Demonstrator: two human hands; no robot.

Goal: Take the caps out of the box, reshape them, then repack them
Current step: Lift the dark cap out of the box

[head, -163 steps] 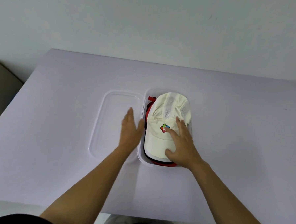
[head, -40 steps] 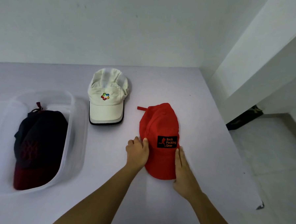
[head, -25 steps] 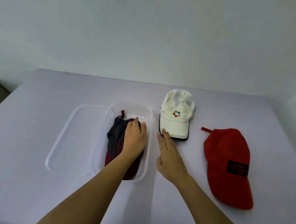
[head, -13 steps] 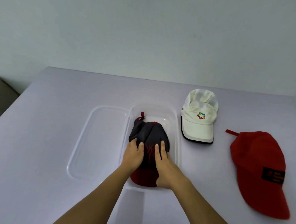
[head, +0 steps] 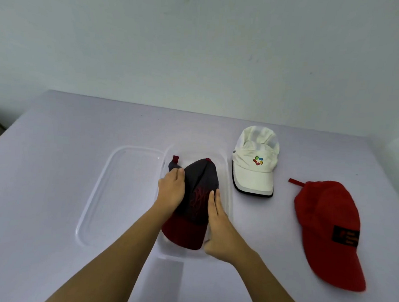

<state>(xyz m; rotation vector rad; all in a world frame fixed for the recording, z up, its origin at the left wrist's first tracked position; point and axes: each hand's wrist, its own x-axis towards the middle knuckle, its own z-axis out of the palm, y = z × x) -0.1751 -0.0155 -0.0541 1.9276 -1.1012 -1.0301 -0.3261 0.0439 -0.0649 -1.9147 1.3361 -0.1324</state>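
Note:
A dark grey cap (head: 197, 192) with a dark red brim lies in the clear plastic box (head: 227, 175) at the table's middle. My left hand (head: 171, 191) grips its left side, fingers curled over the crown. My right hand (head: 217, 225) holds its right side and brim, fingers stretched along the cap. A white cap (head: 254, 163) with a coloured logo lies on the table just right of the box. A red cap (head: 326, 226) with a black patch lies further right, brim toward me.
The box's clear lid (head: 120, 193) lies flat against the box's left side. The lilac table (head: 54, 166) ends at a pale wall behind. The red cap's brim reaches close to the table's near right edge.
Both hands have tightened on the dark cap, and its crown has risen and rounded slightly. The left hand has slid further up its left side. The white and red caps have not moved.

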